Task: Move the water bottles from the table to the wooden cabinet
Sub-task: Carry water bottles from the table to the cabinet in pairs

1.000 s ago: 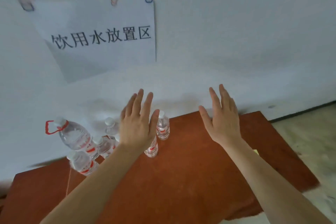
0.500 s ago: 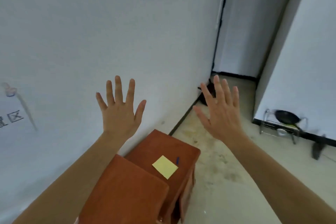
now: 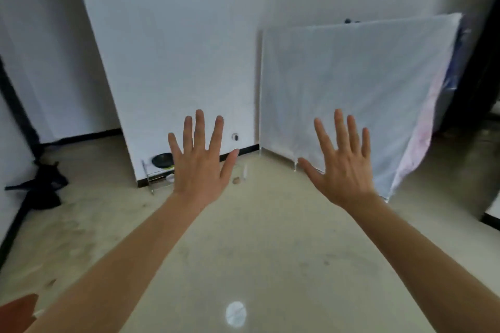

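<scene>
Left grip (image 3: 200, 170) and right grip (image 3: 345, 173) both wide, fingers spread, above floor (image 3: 257, 246); white draped frame (image 3: 351, 76) beyond right grip.

Both my hands up, fingers spread, holding nothing: left hand (image 3: 198, 167), right hand (image 3: 345, 170). Bare floor (image 3: 257, 246) below, white panel (image 3: 351, 94) leaning ahead.

Reddish-brown wooden top (image 3: 16, 309), only a rounded corner showing, cut off by the bottom-left edge of the view, blurred, smooth and plain, whether table or cabinet impossible to tell
</scene>
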Tool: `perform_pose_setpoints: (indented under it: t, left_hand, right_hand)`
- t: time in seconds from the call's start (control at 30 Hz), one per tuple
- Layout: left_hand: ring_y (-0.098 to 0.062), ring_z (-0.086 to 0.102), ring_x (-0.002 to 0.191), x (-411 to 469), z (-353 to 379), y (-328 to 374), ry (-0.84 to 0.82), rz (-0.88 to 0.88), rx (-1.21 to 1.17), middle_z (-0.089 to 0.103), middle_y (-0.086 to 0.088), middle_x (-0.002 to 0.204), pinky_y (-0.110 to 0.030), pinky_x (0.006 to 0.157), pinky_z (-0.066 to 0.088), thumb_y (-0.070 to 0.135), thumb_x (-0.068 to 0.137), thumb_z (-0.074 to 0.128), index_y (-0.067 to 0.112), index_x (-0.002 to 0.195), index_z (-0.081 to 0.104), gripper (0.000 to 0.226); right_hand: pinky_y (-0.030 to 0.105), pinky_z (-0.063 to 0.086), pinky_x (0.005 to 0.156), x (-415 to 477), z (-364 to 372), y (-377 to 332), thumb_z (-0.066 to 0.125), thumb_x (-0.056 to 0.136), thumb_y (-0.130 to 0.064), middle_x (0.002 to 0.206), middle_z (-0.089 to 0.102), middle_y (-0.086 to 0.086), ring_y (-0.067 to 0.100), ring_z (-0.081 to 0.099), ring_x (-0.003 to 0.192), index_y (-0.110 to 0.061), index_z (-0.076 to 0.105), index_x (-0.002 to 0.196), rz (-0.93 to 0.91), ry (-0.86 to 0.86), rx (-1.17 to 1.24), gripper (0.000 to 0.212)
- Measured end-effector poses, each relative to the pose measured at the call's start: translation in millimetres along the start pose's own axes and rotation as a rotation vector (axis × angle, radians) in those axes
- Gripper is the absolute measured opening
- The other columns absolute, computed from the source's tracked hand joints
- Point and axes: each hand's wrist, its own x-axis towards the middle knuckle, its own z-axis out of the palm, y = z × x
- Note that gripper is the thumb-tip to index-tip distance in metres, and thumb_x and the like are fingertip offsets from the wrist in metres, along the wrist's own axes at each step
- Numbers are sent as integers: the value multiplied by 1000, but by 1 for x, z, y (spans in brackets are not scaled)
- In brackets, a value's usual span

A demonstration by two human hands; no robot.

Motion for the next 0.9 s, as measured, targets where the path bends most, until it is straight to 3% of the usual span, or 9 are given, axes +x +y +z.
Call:
perform_pose_setpoints:
  t: [0.23, 0.37, 0.47, 0.6, 0.9]
  left_hand:
    - [-40, 11, 152, 65, 51, 276, -70, 362, -287, 5, -19, 167, -69, 116, 16, 63, 100, 17, 20, 161, 10, 74]
    - [-42, 13, 152, 72, 74, 444, -54, 581, -455, 7, -19, 167, -70, 115, 18, 62, 101, 19, 22, 161, 13, 73]
    - [-39, 6, 153, 72, 81, 556, -69, 687, -597, 3, -16, 168, -69, 116, 14, 62, 102, 18, 26, 161, 11, 69]
    - [-39, 5, 154, 72, 74, 698, -56, 837, -797, 3, -16, 168, -70, 116, 15, 61, 102, 21, 27, 161, 12, 69]
    - [-36, 1, 154, 15, 38, 939, -96, 1122, -996, 0, -14, 168, -68, 117, 12, 63, 101, 21, 27, 161, 8, 71]
  right_hand:
    - [59, 5, 125, -114, -59, 229, 38, 95, -70, 170, -4, 13, 36, -1, 156, -29, 3, 163, 359, 6, -241, 87]
    - [59, 2, 125, -186, -92, 347, 36, 96, -72, 170, -9, 13, 37, -5, 156, -31, -3, 162, 547, -54, -458, 88]
    - [60, 6, 124, -224, -132, 421, 32, 95, -73, 170, -7, 12, 38, -1, 156, -30, 3, 163, 660, -89, -608, 86]
    - [62, 9, 123, -269, -197, 502, 27, 92, -74, 170, -1, 13, 39, 4, 156, -28, 15, 162, 812, -125, -775, 85]
    - [62, 12, 122, -392, -281, 598, 36, 95, -68, 170, 1, 17, 39, 7, 156, -24, 14, 163, 1027, -96, -1057, 84]
